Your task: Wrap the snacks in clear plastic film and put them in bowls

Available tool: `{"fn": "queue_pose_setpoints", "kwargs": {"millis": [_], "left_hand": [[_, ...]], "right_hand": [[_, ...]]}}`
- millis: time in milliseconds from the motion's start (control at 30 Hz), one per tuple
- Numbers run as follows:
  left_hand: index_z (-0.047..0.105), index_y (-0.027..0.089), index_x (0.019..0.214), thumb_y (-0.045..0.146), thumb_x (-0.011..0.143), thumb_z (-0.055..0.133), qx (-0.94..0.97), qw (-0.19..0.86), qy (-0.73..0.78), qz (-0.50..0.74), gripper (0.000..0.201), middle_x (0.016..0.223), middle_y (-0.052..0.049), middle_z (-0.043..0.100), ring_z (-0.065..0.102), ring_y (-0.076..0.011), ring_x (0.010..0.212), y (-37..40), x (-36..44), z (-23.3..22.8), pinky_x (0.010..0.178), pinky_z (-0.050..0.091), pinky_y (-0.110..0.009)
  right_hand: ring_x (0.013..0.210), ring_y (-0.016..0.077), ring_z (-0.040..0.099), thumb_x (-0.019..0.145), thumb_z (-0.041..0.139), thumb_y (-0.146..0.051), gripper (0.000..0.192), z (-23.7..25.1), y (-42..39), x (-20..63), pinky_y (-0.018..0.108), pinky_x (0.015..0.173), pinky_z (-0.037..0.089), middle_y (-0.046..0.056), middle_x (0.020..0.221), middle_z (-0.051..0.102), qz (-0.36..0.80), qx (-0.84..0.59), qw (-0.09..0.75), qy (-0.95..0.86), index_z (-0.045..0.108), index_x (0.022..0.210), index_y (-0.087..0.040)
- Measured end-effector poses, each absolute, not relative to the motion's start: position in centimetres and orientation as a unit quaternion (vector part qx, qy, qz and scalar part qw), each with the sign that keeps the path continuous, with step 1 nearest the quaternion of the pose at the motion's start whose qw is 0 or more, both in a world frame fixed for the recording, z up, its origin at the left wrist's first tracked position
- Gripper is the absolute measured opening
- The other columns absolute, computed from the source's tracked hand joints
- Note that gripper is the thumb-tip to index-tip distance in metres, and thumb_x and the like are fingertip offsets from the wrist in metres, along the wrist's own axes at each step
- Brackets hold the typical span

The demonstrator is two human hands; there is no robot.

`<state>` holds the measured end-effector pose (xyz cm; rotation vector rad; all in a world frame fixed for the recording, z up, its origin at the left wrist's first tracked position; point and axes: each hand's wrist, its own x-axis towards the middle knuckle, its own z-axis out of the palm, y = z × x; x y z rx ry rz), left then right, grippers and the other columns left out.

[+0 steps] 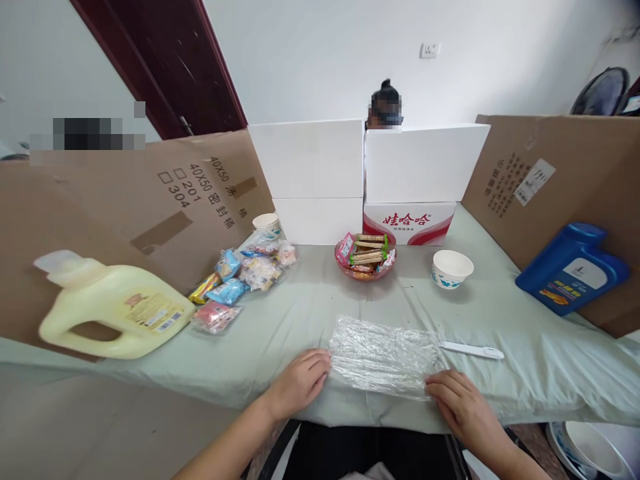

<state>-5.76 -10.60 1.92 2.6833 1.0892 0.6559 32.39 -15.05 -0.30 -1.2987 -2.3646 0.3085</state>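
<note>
On your bench (285,320), plastic film (383,360) lies at twelve o'clock, a snack bowl (345,268) behind it, jug (113,293) at ten, cup (449,277) at one.

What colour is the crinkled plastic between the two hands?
The crinkled plastic is see-through, with whitish glints; the head view shows it.

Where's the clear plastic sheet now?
In the head view, just right of centre, the clear plastic sheet lies on the pale green tablecloth between the left hand and right hand, beside the white handle.
</note>
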Motion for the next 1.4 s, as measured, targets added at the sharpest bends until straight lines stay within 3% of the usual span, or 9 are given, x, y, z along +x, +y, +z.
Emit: {"fn": "queue_pose_setpoints", "kwargs": {"millis": [200, 333, 533, 767, 933, 1033, 1100, 1233, 1400], "left_hand": [[0.054, 0.02, 0.095, 0.019, 0.095, 0.032, 0.836, 0.083, 0.513, 0.178, 0.022, 0.076, -0.001, 0.066, 0.064, -0.016, 0.068, -8.0, -3.9, 2.8, 0.066, 0.05, -0.027], [0.052, 0.02, 0.107, 0.017, 0.095, 0.037, 0.782, 0.055, 0.615, 0.086, 0.019, 0.086, -0.002, 0.07, 0.068, -0.0179, 0.076, -5.5, -1.7, 2.8, 0.067, 0.047, -0.026], [0.054, 0.019, 0.109, 0.017, 0.094, 0.041, 0.774, 0.031, 0.63, 0.058, 0.019, 0.099, -0.006, 0.07, 0.068, -0.0205, 0.085, -4.8, -0.3, 1.3, 0.071, 0.046, -0.028], [0.059, 0.017, 0.1, 0.016, 0.092, 0.044, 0.767, -0.009, 0.638, 0.065, 0.018, 0.093, -0.008, 0.066, 0.064, -0.0244, 0.085, -5.2, 0.3, 2.6, 0.074, 0.046, -0.034], [0.064, 0.019, 0.091, 0.013, 0.09, 0.043, 0.788, -0.079, 0.585, 0.177, 0.022, 0.09, -0.01, 0.063, 0.059, -0.026, 0.092, -6.8, 3.9, 3.9, 0.083, 0.046, -0.041], [0.06, 0.019, 0.116, 0.02, 0.092, 0.043, 0.823, -0.019, 0.537, 0.183, 0.029, 0.119, -0.011, 0.061, 0.052, -0.0283, 0.116, -8.0, 6.4, 2.5, 0.099, 0.041, -0.047], [0.048, 0.015, 0.135, 0.032, 0.093, 0.045, 0.839, 0.024, 0.524, 0.146, 0.045, 0.142, -0.014, 0.046, 0.037, -0.0326, 0.134, -8.5, 7.3, 1.0, 0.108, 0.032, -0.053], [0.026, 0.016, 0.149, 0.047, 0.093, 0.04, 0.85, 0.075, 0.514, 0.084, 0.066, 0.157, -0.012, 0.021, 0.016, -0.0332, 0.144, -8.7, 7.7, -1.1, 0.115, 0.016, -0.057], [0.023, 0.018, 0.151, 0.054, 0.093, 0.037, 0.857, 0.082, 0.506, 0.058, 0.069, 0.157, -0.01, 0.019, 0.014, -0.0313, 0.145, -8.1, 6.0, -0.9, 0.116, 0.014, -0.055]], "right_hand": [[0.082, 0.0198, 0.066, 0.094, 0.036, -0.037, 0.029, 0.9, -12.3, 31.9, 0.032, 0.073, 0.05, 0.005, 0.091, 0.07, 0.19, -0.597, 0.245, -0.74, 0.061, 0.097, -0.024], [0.077, 0.0193, 0.067, 0.093, 0.034, -0.035, 0.029, 1.1, -9.8, 31.1, 0.028, 0.067, 0.045, 0.002, 0.081, 0.071, 0.158, -0.669, 0.184, -0.702, 0.061, 0.095, -0.024], [0.079, 0.02, 0.069, 0.096, 0.034, -0.032, 0.027, 0.5, -9.1, 29.6, 0.027, 0.063, 0.04, 0.005, 0.084, 0.073, 0.074, -0.718, 0.119, -0.682, 0.06, 0.098, -0.021], [0.072, 0.0209, 0.068, 0.096, 0.035, -0.031, 0.026, 1.2, -8.7, 28.9, 0.028, 0.058, 0.039, 0.005, 0.079, 0.071, 0.07, -0.735, 0.079, -0.67, 0.058, 0.098, -0.02], [0.094, 0.0256, 0.063, 0.093, 0.043, -0.034, 0.03, 2.5, -9.1, 27.9, 0.036, 0.078, 0.045, 0.012, 0.108, 0.066, -0.034, -0.69, 0.149, -0.707, 0.059, 0.113, -0.018], [0.12, 0.0315, 0.049, 0.092, 0.046, -0.031, 0.031, 2.6, -9.4, 26.6, 0.048, 0.102, 0.033, 0.014, 0.125, 0.06, -0.108, -0.631, 0.182, -0.746, 0.06, 0.116, -0.018], [0.134, 0.0319, 0.036, 0.093, 0.044, -0.03, 0.035, 2.2, -9.5, 25.7, 0.052, 0.11, 0.021, 0.013, 0.137, 0.052, -0.116, -0.598, 0.184, -0.771, 0.057, 0.123, -0.018], [0.143, 0.027, 0.022, 0.094, 0.04, -0.037, 0.052, 0.5, -9.0, 24.9, 0.049, 0.115, 0.016, 0.008, 0.152, 0.035, -0.048, -0.498, 0.131, -0.856, 0.038, 0.144, -0.019], [0.143, 0.0317, 0.021, 0.09, 0.038, -0.061, 0.076, -1.4, -8.4, 26.2, 0.051, 0.113, 0.021, 0.015, 0.153, 0.029, 0.016, -0.552, 0.063, -0.831, 0.031, 0.147, -0.012]]}}
